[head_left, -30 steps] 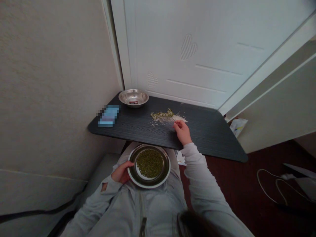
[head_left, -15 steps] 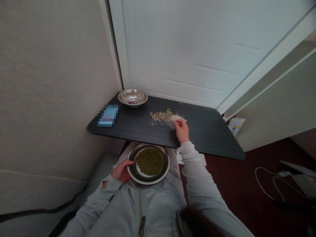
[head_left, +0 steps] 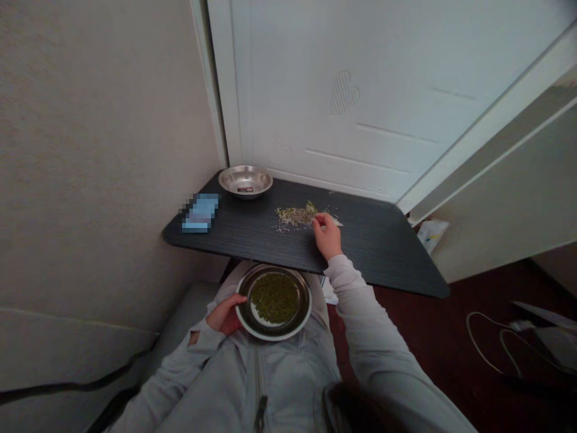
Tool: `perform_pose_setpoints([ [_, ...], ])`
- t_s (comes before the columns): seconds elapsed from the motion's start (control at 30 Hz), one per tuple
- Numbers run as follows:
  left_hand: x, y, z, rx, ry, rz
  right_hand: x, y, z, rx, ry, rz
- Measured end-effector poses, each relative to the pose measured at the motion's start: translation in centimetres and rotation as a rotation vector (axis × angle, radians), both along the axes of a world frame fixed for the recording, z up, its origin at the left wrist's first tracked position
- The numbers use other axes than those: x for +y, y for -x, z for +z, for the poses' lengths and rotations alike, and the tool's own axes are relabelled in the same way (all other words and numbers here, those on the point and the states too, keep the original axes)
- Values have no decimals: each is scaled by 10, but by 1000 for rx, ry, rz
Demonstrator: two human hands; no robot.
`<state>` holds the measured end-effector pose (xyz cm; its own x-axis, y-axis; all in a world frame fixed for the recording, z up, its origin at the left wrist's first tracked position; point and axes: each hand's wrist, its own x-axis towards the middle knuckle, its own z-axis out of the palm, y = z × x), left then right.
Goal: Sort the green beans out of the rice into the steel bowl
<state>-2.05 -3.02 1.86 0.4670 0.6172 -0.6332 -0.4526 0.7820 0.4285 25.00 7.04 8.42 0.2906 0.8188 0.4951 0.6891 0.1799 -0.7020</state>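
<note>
The rim of a steel bowl (head_left: 273,337) is gripped at its left side by the left hand (head_left: 225,314), with the thumb laid over the edge and the fingers largely hidden. The bowl is rested on the lap (head_left: 319,304), presumably so that its weight is borne from below and only light steadying is needed. Green grains (head_left: 273,296) are held inside, and are probably kept from spilling by its near-level pose.

The thumb and forefinger of the right hand (head_left: 328,236) are drawn close together at a loose pile of mixed grains (head_left: 293,216); whether anything is pinched between them cannot be told. Paler grains (head_left: 336,222) are partly hidden behind this hand. Both lots are spread thinly on the dark tabletop (head_left: 383,252), where single grains can likely be seen and reached more easily.

Farther out, a second steel bowl (head_left: 246,180) is set at the far left corner, within reach but away from the pile. Near it, a pixelated blue item (head_left: 201,213) is laid by the left edge.
</note>
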Motion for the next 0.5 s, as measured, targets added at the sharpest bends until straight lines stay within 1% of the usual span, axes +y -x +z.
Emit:
perform_pose_setpoints([
  [0.13, 1, 3, -9, -71, -44, -53, 15, 11, 6, -115, -6, 19],
  [0.2, 1, 4, -11, -96, -71, -70, 21, 21, 7, -173, 14, 51],
  [0.3, -1, 4, -10, -80, -67, -71, 25, 33, 4, -225, 37, 79],
  [0.37, -1, 4, -10, -64, -64, -68, 26, 35, 2, -232, 44, 65],
  [0.5, -1, 4, -11, -35, -69, -61, 27, 31, -3, -217, 63, 35],
])
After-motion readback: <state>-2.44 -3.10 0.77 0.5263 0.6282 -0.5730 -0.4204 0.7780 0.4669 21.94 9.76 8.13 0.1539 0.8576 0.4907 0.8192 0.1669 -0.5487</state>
